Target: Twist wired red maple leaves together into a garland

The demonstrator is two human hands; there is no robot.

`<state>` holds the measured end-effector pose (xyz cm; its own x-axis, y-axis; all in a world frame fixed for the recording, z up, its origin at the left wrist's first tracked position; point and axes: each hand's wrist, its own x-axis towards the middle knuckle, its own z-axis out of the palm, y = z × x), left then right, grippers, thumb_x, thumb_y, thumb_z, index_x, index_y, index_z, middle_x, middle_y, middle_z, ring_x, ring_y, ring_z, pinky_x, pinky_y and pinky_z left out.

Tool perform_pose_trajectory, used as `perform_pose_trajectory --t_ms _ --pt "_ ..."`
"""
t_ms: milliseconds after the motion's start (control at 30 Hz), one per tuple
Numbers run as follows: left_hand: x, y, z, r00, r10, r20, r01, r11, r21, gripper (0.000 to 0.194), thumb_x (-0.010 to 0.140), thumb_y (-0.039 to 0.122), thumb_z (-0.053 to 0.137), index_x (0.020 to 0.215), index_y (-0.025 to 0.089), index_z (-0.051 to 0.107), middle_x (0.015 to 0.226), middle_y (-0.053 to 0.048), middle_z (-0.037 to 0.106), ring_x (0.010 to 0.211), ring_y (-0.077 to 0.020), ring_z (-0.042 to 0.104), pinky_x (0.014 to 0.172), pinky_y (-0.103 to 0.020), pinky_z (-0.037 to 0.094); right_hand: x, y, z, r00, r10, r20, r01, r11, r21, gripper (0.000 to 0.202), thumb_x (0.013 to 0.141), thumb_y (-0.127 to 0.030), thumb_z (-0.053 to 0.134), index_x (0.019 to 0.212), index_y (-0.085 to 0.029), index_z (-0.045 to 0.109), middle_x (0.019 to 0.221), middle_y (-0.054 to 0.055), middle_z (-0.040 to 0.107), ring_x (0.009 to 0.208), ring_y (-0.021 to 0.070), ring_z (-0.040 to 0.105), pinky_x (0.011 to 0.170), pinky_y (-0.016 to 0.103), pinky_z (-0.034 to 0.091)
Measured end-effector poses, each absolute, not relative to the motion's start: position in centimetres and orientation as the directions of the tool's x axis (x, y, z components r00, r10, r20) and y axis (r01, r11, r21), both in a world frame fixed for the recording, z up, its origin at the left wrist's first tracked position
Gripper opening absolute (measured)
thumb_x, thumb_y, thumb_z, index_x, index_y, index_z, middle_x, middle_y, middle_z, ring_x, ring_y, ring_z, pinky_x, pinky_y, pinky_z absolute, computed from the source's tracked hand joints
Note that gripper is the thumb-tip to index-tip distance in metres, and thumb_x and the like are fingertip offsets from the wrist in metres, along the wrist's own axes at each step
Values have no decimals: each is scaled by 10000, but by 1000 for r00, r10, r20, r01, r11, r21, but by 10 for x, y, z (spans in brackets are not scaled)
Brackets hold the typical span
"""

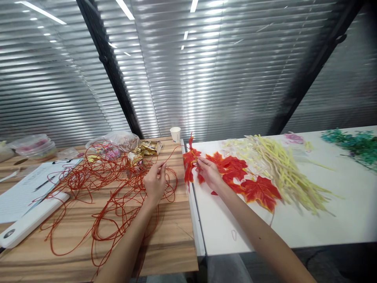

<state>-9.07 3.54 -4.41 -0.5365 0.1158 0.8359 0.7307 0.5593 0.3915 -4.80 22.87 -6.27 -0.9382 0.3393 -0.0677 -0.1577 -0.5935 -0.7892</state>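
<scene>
My left hand [155, 181] is closed in a pinch on a thin red cord [172, 152] above the wooden table. From there the cord arcs up and right towards my right hand [208, 169], which pinches an artificial red maple leaf [190, 158] near its stem; its fingertips partly hide the grip. More red maple leaves [260, 192] with yellow edges lie behind and beside my right hand on the white table. A loose tangle of red cord [108, 179] spreads over the wooden table left of and beneath my left hand.
A paper cup [175, 135] stands at the back near the seam. Pale yellow stems [290, 177] and teal foliage [357, 145] lie right. Left are a clipboard [26, 188], a white elongated device [33, 220], gold packets [150, 147] and plastic containers [32, 145]. Blinds [235, 70] rise behind.
</scene>
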Motion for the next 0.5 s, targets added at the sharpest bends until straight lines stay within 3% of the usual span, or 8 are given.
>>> perform_pose_trajectory --t_ms 267,500 --pt "-89 35 -43 -555 107 825 725 549 416 146 803 209 514 911 150 592 774 -14 638 648 -72 582 604 -159 429 -45 228 -54 -974 202 -99 -76 -709 -702 196 612 -207 731 787 -188 644 757 -15 607 693 61 557 598 163 450" --pt "-90 35 -44 -573 114 811 725 531 438 148 808 217 506 914 155 587 788 -13 643 627 -70 585 608 -167 432 -43 227 -52 -989 144 -33 -80 -710 -700 190 632 -166 714 806 -176 640 802 -5 630 663 47 565 619 154 474"
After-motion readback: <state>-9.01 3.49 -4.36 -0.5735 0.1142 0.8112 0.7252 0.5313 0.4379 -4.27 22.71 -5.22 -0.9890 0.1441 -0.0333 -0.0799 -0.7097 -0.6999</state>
